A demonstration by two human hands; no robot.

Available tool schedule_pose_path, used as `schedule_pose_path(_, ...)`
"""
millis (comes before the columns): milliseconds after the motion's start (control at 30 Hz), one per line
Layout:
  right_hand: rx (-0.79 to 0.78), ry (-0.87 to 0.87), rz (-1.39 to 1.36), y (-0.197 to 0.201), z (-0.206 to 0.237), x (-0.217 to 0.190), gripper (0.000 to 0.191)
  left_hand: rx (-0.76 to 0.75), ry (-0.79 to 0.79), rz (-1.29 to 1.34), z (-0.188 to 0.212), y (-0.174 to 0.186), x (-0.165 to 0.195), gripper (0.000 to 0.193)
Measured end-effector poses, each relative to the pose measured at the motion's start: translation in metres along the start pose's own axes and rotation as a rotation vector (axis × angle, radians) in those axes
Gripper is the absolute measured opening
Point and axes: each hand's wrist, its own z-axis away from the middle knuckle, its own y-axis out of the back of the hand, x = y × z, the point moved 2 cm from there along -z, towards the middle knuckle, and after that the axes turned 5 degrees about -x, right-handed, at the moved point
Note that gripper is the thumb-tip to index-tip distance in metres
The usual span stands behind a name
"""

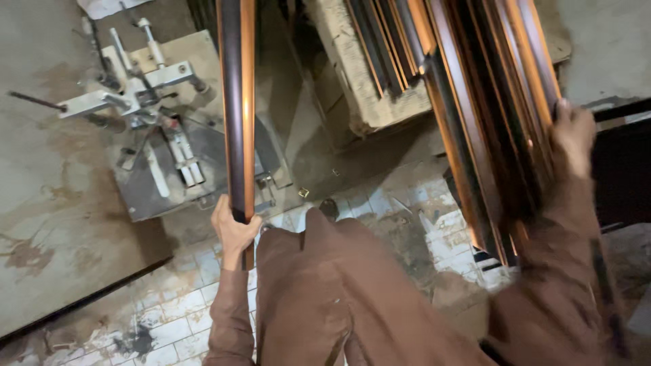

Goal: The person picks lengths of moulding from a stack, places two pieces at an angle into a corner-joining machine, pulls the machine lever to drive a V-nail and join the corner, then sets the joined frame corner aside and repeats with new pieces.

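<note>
My left hand [232, 230] grips a long brown metal profile bar [239, 102] near its lower end; the bar rises upright and runs out of the top of the head view. My right hand [573, 135] rests on the outer edge of a leaning bundle of several brown profile bars [488, 115], fingers curled around it. Both arms wear brown sleeves, and brown clothing fills the lower middle of the view.
A metal clamp or cutting machine [156, 102] sits on a stained grey worktable [54, 224] at the left. A dusty block [359, 88] lies behind the bundle. The floor [169, 325] has worn white tiles. A dark surface [620, 169] lies at the right.
</note>
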Motion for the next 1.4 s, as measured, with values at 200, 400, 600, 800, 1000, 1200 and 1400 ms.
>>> schedule_pose_path(200,-0.28,-0.364,-1.131,0.036,0.192,-0.048,0.037,0.072,-0.093,0.076,0.009,0.037,-0.033,0.04)
schedule_pose_path(400,-0.279,0.255,-0.614,0.05,0.317,-0.187,0.101,0.088,-0.055,0.081,0.016,0.089,-0.067,0.038)
schedule_pose_path(600,0.23,0.593,-0.632,0.032,0.365,-0.297,0.086,0.065,-0.115,0.091,0.046,0.15,-0.105,0.049)
schedule_pose_path(800,0.144,0.68,-0.641,-0.058,0.358,-0.33,0.073,0.056,-0.05,-0.014,0.101,0.217,-0.191,0.065)
schedule_pose_path(1000,-0.236,0.804,-0.252,-0.253,0.381,-0.35,0.038,-0.055,0.06,-0.302,0.151,0.286,-0.29,0.069)
schedule_pose_path(1200,-0.579,0.895,-0.062,-0.358,0.388,-0.377,0.097,-0.134,0.179,-0.405,0.162,0.324,-0.345,0.073)
schedule_pose_path(1400,-0.704,0.836,0.123,-0.39,0.363,-0.413,0.075,-0.236,0.171,-0.466,0.121,0.329,-0.371,0.086)
